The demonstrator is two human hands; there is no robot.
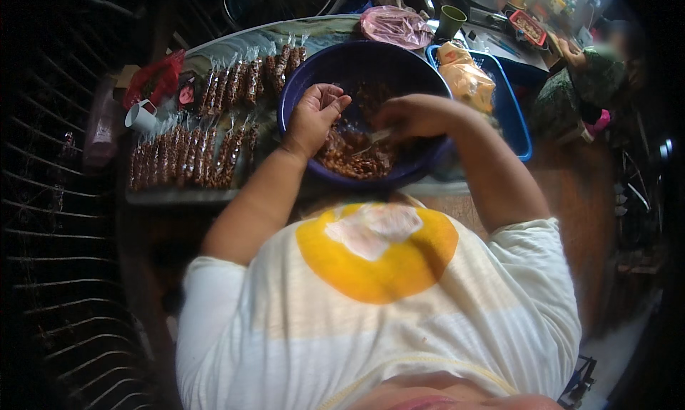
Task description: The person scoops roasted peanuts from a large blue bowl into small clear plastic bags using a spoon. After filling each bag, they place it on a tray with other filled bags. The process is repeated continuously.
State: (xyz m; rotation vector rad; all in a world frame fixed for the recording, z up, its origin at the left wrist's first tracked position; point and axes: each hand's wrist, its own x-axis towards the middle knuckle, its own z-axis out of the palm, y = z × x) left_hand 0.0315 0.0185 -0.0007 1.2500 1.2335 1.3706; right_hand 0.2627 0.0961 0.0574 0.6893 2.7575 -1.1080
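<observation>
A large dark-blue plastic basin (291, 83) stands before me with loose brown nuts (356, 164) in its bottom. My left hand (317, 115) is over the basin's left side, thumb and fingers pinched together. Between them is what looks like a thin clear plastic bag (349, 125), mostly hidden and glinting. Inside the basin, my right hand (409, 118) grips a pale spoon (379, 137), its bowl low over the nuts. That hand is blurred, and its fingers are partly hidden.
Left of the basin lie two rows of narrow nut-filled plastic bags (184, 153), beside a white mug (142, 116) and red plastic bag (158, 78). A blue tray (514, 110) holding an orange-and-white bag (465, 78) adjoins the right side. Behind are a pink plastic-wrapped bundle (395, 27) and green cup (450, 22). Another person (594, 78) sits far right.
</observation>
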